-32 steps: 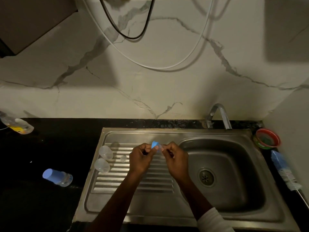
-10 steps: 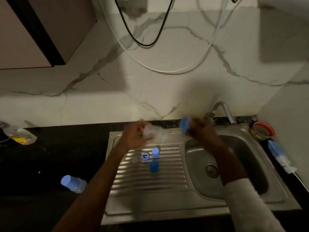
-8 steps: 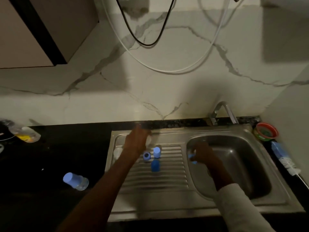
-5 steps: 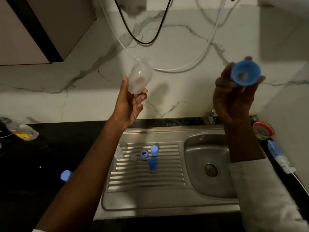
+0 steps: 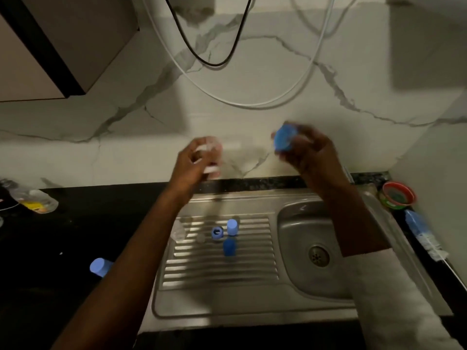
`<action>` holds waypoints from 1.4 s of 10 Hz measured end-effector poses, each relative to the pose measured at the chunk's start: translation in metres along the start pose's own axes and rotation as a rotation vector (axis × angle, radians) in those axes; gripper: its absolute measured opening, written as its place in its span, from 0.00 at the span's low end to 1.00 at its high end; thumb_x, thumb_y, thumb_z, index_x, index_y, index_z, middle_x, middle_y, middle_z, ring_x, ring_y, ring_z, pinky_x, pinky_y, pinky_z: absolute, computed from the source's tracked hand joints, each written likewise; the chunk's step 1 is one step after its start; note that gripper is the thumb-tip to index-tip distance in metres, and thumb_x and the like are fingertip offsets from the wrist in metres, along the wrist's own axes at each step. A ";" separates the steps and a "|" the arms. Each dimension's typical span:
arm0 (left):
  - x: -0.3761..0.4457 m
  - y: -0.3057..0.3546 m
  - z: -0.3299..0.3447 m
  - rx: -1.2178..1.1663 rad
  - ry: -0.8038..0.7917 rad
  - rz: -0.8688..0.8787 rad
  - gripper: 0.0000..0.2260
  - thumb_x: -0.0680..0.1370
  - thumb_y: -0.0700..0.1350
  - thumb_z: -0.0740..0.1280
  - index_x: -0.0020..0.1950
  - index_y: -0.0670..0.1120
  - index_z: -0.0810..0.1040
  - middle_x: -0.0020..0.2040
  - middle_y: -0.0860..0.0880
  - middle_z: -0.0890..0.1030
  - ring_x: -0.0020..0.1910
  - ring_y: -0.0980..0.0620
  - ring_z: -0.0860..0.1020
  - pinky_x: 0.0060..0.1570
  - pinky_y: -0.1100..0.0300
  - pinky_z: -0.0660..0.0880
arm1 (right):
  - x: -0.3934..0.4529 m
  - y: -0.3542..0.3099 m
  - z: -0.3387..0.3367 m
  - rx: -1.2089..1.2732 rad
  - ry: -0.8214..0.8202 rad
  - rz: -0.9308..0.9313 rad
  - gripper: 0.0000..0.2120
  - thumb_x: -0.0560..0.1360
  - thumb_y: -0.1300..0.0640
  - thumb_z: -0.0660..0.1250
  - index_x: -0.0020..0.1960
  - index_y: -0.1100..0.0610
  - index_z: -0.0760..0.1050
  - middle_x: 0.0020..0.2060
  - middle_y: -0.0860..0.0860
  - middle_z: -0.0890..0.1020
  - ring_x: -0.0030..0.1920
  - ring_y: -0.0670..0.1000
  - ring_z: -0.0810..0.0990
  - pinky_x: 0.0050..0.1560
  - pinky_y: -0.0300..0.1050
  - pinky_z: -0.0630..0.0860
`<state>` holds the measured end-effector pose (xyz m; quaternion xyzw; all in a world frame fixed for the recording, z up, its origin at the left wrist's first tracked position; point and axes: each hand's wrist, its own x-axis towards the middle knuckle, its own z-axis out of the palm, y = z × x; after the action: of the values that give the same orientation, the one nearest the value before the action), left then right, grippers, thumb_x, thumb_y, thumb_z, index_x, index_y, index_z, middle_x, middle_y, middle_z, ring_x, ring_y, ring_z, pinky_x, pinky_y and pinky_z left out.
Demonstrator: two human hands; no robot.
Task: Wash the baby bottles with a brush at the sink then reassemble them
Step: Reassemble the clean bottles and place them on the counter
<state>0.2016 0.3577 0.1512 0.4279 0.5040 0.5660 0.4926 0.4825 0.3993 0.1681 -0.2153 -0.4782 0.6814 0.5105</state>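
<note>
A clear bottle (image 5: pixel 211 157), blurred, is gripped in the left hand (image 5: pixel 193 165) above the sink's (image 5: pixel 252 306) far edge; to its right, apart, the right hand (image 5: pixel 307 154) curls round a blue collar (image 5: pixel 285 139); blue caps (image 5: pixel 230 237) sit on the drainboard below

Drainboard (image 5: pixel 219 269): back part blocked by three small blue parts (image 5: pixel 229 246) clustered together, clear cup (image 5: pixel 179 232) just left of them; ribbed front part is free. Sink basin (image 5: pixel 298 274) open down to the drain (image 5: pixel 319 255), right forearm crosses its back-right. Dark surface (image 5: pixel 75 223) left: blue-capped bottle (image 5: pixel 99 267) near the left forearm, another bottle (image 5: pixel 35 202) far left. Brush (image 5: pixel 424 236) and red bowl (image 5: pixel 398 195) fill the right strip.
</note>
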 end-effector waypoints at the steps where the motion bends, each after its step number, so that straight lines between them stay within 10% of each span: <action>1: 0.008 0.023 0.004 -0.762 -0.170 -0.062 0.26 0.81 0.62 0.61 0.70 0.45 0.72 0.47 0.45 0.80 0.39 0.56 0.80 0.35 0.68 0.80 | 0.002 -0.023 0.001 0.851 -0.316 -0.105 0.27 0.74 0.59 0.74 0.69 0.59 0.67 0.60 0.65 0.79 0.47 0.57 0.82 0.48 0.48 0.83; 2: 0.003 -0.018 -0.001 -0.229 -0.229 0.022 0.23 0.79 0.57 0.67 0.68 0.44 0.73 0.49 0.46 0.81 0.41 0.56 0.81 0.38 0.63 0.81 | -0.016 0.019 -0.027 0.478 -0.211 0.046 0.22 0.70 0.54 0.79 0.62 0.54 0.79 0.55 0.57 0.84 0.47 0.51 0.83 0.48 0.44 0.81; 3: -0.011 -0.095 -0.018 1.222 -0.468 0.115 0.16 0.73 0.53 0.77 0.58 0.53 0.79 0.51 0.56 0.79 0.52 0.56 0.80 0.52 0.57 0.78 | -0.056 0.111 -0.085 -0.959 -0.204 -0.018 0.10 0.67 0.55 0.77 0.43 0.61 0.83 0.40 0.56 0.86 0.44 0.45 0.79 0.42 0.38 0.72; 4: -0.028 -0.146 -0.030 1.227 -0.420 -0.072 0.21 0.66 0.59 0.80 0.55 0.59 0.78 0.52 0.59 0.80 0.52 0.58 0.79 0.54 0.58 0.76 | -0.096 0.167 -0.127 -1.317 -0.309 0.469 0.11 0.68 0.57 0.81 0.46 0.62 0.85 0.34 0.46 0.85 0.40 0.43 0.84 0.38 0.31 0.72; 5: -0.033 -0.153 -0.022 1.092 -0.329 0.027 0.23 0.67 0.60 0.80 0.58 0.56 0.79 0.51 0.59 0.82 0.49 0.61 0.80 0.51 0.62 0.77 | -0.101 0.180 -0.125 -1.223 -0.215 0.411 0.11 0.69 0.51 0.80 0.50 0.52 0.86 0.36 0.37 0.83 0.40 0.31 0.80 0.43 0.30 0.72; 8: -0.033 -0.142 0.023 0.649 -0.225 -0.116 0.20 0.72 0.54 0.78 0.61 0.54 0.78 0.53 0.52 0.85 0.49 0.57 0.84 0.47 0.62 0.82 | -0.095 0.166 -0.094 -0.467 0.199 0.265 0.19 0.73 0.65 0.76 0.63 0.59 0.79 0.56 0.52 0.85 0.57 0.52 0.84 0.53 0.42 0.80; 12: -0.045 -0.142 0.057 0.510 -0.343 -0.147 0.26 0.72 0.63 0.74 0.65 0.52 0.80 0.55 0.52 0.84 0.47 0.48 0.86 0.44 0.47 0.84 | -0.092 0.142 -0.101 -0.460 -0.042 0.170 0.21 0.74 0.67 0.75 0.65 0.61 0.78 0.59 0.54 0.84 0.61 0.55 0.83 0.61 0.50 0.80; 14: -0.046 -0.141 0.063 0.552 -0.354 0.025 0.23 0.72 0.54 0.78 0.66 0.51 0.80 0.59 0.55 0.83 0.59 0.53 0.82 0.56 0.53 0.81 | -0.091 0.133 -0.096 -0.494 0.030 0.255 0.12 0.77 0.57 0.73 0.58 0.60 0.81 0.46 0.56 0.86 0.45 0.55 0.87 0.47 0.51 0.83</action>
<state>0.2884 0.3224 0.0204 0.6431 0.5395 0.3309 0.4311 0.5269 0.3555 -0.0090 -0.4016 -0.5913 0.5998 0.3596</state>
